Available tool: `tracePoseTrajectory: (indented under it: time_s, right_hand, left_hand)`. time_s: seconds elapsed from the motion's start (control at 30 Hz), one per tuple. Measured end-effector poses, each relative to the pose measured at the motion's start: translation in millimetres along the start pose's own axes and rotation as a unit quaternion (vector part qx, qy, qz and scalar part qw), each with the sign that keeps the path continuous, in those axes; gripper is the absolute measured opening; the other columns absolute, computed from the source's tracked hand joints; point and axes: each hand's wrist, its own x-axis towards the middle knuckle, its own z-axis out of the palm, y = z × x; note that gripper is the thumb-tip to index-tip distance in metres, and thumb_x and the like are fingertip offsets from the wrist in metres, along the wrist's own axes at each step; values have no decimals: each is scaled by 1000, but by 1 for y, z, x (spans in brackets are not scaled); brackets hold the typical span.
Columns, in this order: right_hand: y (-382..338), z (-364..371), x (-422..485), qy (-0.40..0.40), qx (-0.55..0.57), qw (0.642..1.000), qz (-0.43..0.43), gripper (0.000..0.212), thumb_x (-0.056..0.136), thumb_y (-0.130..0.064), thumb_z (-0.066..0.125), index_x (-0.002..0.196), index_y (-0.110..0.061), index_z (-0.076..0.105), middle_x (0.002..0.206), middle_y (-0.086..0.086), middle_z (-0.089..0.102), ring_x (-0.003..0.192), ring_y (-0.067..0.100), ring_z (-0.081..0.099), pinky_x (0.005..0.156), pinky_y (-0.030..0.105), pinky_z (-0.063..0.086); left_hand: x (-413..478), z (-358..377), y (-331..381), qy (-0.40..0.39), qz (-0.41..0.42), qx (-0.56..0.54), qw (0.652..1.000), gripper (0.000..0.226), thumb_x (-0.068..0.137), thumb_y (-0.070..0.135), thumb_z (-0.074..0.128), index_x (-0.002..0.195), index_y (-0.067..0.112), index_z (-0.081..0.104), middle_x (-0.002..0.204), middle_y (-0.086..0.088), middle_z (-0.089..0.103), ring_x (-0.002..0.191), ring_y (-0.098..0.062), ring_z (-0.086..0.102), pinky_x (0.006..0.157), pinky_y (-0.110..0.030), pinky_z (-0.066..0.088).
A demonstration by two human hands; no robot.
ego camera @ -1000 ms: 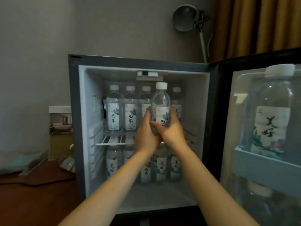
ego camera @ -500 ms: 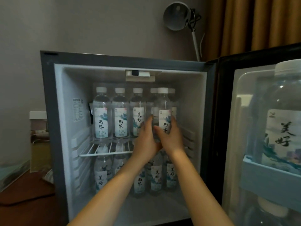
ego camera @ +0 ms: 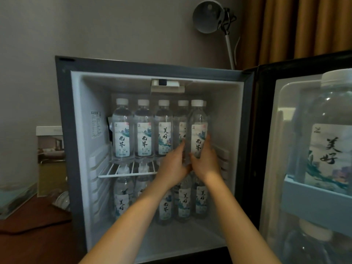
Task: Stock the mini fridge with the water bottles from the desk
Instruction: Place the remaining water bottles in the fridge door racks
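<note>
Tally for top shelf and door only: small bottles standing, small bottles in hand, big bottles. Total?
Small bottles standing on the top shelf: 5, rightmost nearly hidden
Held bottle, between left hand and right hand: 1
Big bottles in the door: 2
Total: 8

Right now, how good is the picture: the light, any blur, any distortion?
Head view: dim, flat light; the mini fridge edges slant from the wide lens; the door bottle, close at right, looks soft and oversized; the held bottle has a legible label.

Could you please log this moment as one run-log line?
step: place water bottle on wire shelf | left hand: holds bottle | right hand: grips bottle | mini fridge door: open
</note>
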Motion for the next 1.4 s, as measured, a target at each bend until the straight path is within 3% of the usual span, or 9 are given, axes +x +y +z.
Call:
tracePoseTrajectory:
  time_s: [0.17,0.33,0.57,0.8,0.87,1.0,1.17,1.3,1.4]
  right_hand:
    - [0,0,-1,-2,23,1000,-7,74,91,-5,51,150,-20,7,145,7,41,129,22,45,106,43,39]
    - [5,1,-6,21,62,998,-8,51,89,-1,51,135,-12,33,124,7,59,107,14,58,95,36,49]
    - [10,10,-10,30,64,997,27,40,102,-22,31,142,-23,25,132,4,54,93,0,56,76,11,43]
    - [7,11,-24,19,-44,996,70,74,97,-20,42,148,-20,-12,154,15,13,136,30,29,112,41,29]
    - [3,16,-38,55,-59,995,54,70,96,-13,43,149,-15,-2,153,15,16,139,30,24,113,39,26]
    - [-2,35,-82,101,-73,990,-65,53,89,-4,49,139,-3,32,136,19,40,125,33,40,103,37,34]
    - [-20,79,-122,-21,-58,991,-116,23,92,-12,48,113,-9,56,109,11,59,101,26,56,82,32,44]
    - [-49,127,-158,-169,-1,971,-168,16,93,-19,48,100,-19,63,75,6,66,69,21,63,63,36,50]
    - [-65,173,-176,-258,5,944,-206,16,93,-21,48,100,-21,62,72,1,65,63,18,61,60,33,48]
  left_hand:
    - [0,5,-2,23,-39,5,999,70,89,25,59,147,18,21,117,-10,63,100,-22,62,77,-27,48]
    - [-2,5,1,21,-45,14,999,71,89,27,59,147,18,20,106,-11,65,87,-17,62,68,-24,46]
    - [-15,5,7,29,-7,97,995,66,91,24,56,146,11,21,102,-16,68,91,-29,66,68,-28,46]
    - [-43,-14,7,-21,-48,38,998,60,90,16,56,144,19,29,133,-6,53,121,-19,50,96,-26,40]
    - [-58,-26,5,10,-76,6,997,53,90,15,56,140,20,37,128,0,57,118,-16,53,98,-31,44]
    - [-100,-58,-4,100,-91,-9,991,31,88,8,56,117,21,58,90,8,65,89,-13,64,79,-28,52]
    - [-167,-113,-27,184,-70,84,977,18,87,7,60,96,21,65,70,8,67,60,-3,63,54,-17,47]
    - [-218,-159,-59,225,-149,137,953,15,87,7,59,94,19,66,67,10,65,59,-8,61,53,-24,46]
    - [-250,-186,-87,240,-234,153,930,17,88,9,58,92,24,64,67,12,65,61,-13,61,56,-30,47]
